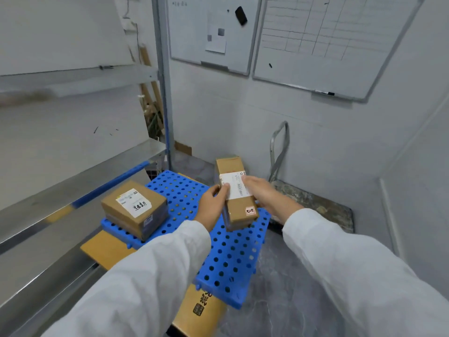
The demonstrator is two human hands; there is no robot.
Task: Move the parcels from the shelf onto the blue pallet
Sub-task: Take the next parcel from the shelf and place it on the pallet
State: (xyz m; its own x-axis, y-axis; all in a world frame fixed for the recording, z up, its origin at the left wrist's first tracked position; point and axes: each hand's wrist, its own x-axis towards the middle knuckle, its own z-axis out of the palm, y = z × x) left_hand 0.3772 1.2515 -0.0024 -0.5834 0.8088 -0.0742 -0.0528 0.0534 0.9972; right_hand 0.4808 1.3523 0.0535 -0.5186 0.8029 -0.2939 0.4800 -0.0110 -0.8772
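A long brown cardboard parcel (pixel 239 207) with a white label is held over the right side of the blue perforated pallet (pixel 228 254). My left hand (pixel 212 205) grips its left edge and my right hand (pixel 264 193) grips its right edge. Whether the parcel's lower end touches the pallet, I cannot tell. A second, squarer brown parcel (pixel 134 209) with a white label lies on the pallet's left corner. The metal shelf (pixel 73 181) runs along the left, and the boards in view hold no parcels.
Flattened cardboard (pixel 107 251) lies under the pallet on the grey floor. A metal hand truck (pixel 313 200) stands against the wall at the right. Two whiteboards (pixel 315 45) hang above. The shelf upright (pixel 166 93) stands behind the pallet.
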